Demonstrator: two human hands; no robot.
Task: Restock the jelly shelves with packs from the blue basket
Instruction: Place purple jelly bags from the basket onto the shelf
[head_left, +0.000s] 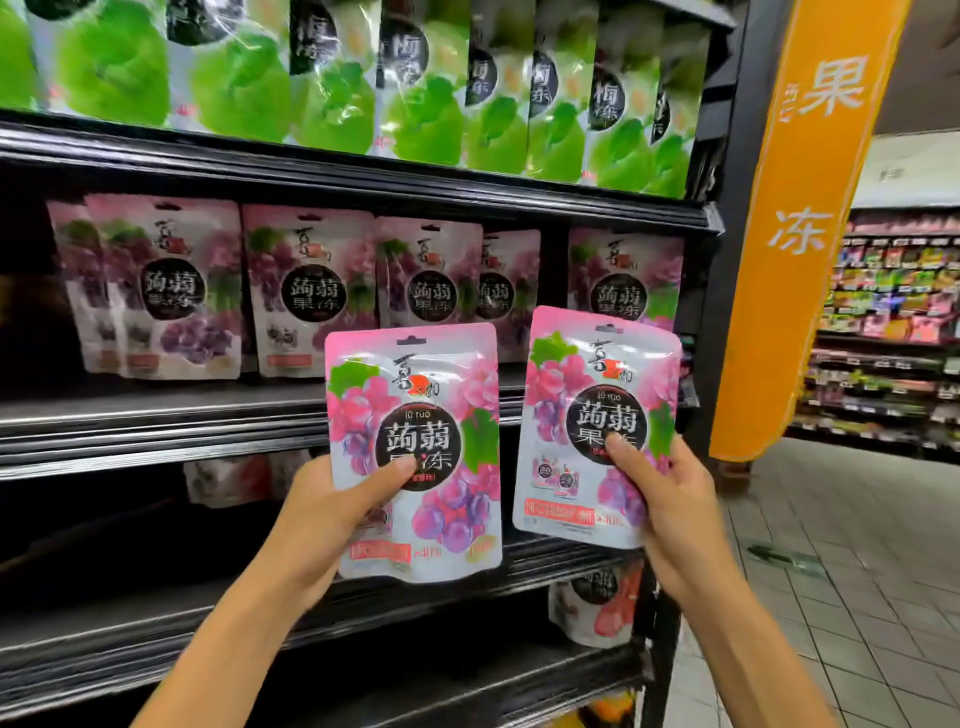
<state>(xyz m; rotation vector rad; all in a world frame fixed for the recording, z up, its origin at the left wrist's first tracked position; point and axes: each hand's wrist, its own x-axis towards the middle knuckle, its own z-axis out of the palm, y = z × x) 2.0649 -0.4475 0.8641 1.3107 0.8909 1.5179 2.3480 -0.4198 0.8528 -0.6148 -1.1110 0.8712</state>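
left hand (332, 514) gripping 蒟蒻果冻 pack (415, 384), right hand (670, 509) gripping second pack (597, 384)

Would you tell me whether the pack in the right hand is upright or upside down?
Upright, leaning slightly: the pack has its hang hole on top, and the right hand grips its lower part.

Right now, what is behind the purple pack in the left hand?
The pack in the left hand is in front of a black shelf holding matching grape packs. It hides the bottoms of two and some shelf edge.
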